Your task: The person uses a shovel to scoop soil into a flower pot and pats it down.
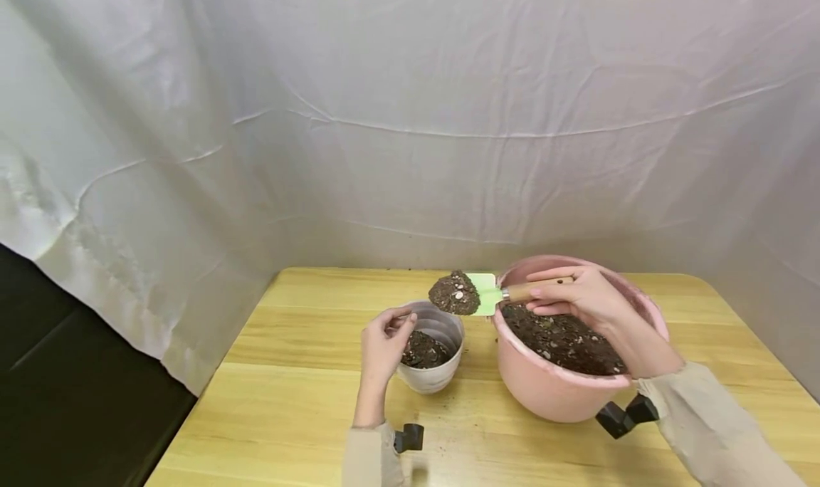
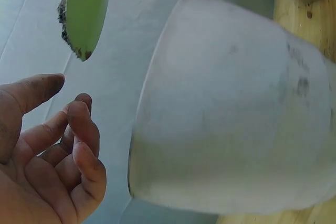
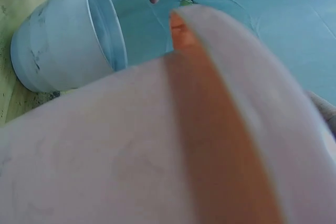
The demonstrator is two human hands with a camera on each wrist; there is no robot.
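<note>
My right hand (image 1: 566,292) grips the wooden handle of a green trowel (image 1: 485,292). Its blade carries a heap of dark soil (image 1: 454,293) above the far rim of a small white pot (image 1: 430,374), which holds some soil. The trowel's blade (image 2: 86,9) shows from below in the left wrist view. My left hand (image 1: 398,325) hovers at the pot's near-left rim. In the left wrist view this left hand (image 2: 65,95) has soiled, loosely curled fingers that hold nothing, a little apart from the white pot (image 2: 231,114). Beneath my right hand stands a pink basin (image 1: 551,387) of soil.
Everything stands on a wooden table (image 1: 307,401) with white cloth hung behind and to the left. Soil crumbs lie around the pot. In the right wrist view the pink basin (image 3: 157,145) fills the frame, with the white pot (image 3: 68,45) beyond it. A dark floor lies off the table's left edge.
</note>
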